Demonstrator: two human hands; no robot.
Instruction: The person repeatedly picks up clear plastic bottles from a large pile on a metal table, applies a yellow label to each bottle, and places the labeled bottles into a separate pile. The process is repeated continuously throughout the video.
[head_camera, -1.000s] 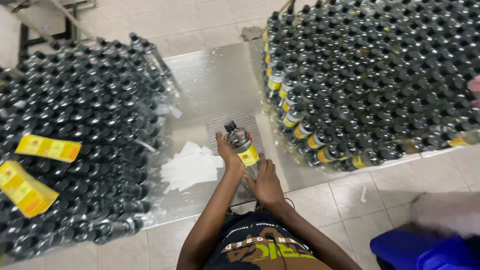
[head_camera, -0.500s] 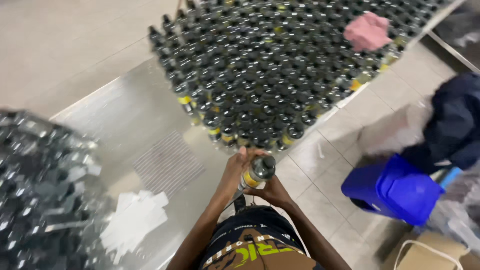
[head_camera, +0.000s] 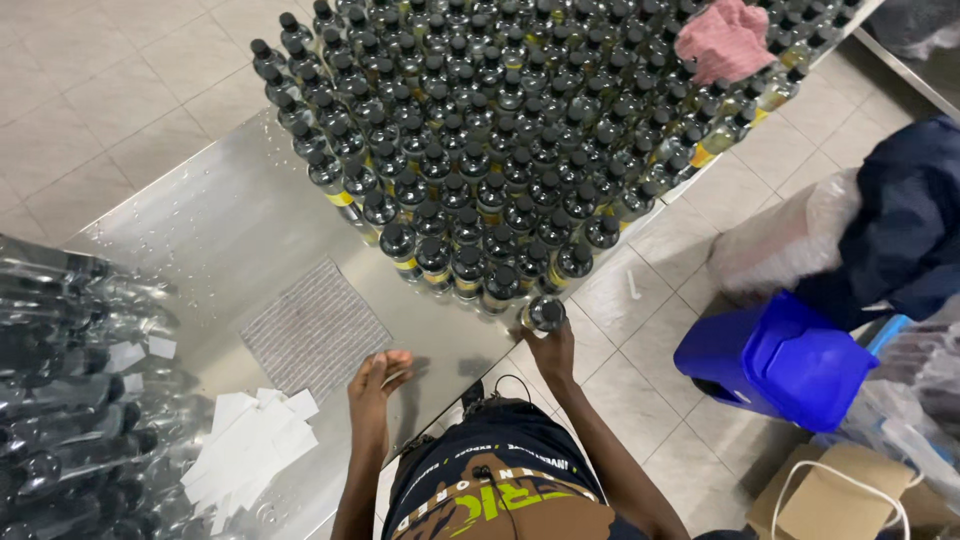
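Observation:
My right hand (head_camera: 553, 350) grips a clear bottle (head_camera: 543, 314) with a black cap, standing it upright at the near corner of a large block of upright black-capped bottles (head_camera: 500, 140), many with yellow labels. My left hand (head_camera: 375, 385) hovers empty over the steel table (head_camera: 230, 230), fingers loosely curled, near the table's front edge. A grey ribbed mat (head_camera: 315, 325) lies just beyond it.
A stack of white label slips (head_camera: 250, 445) lies left of my left hand. Bottles lying on their sides (head_camera: 70, 400) fill the far left. A pink cloth (head_camera: 725, 40) rests on the bottle block. A blue bin (head_camera: 790, 360) and a cardboard box (head_camera: 850, 495) stand on the tiled floor.
The left hand let go of the bottle and drew back to the left. The right hand carried the bottle to the corner of the standing block. The view steadied.

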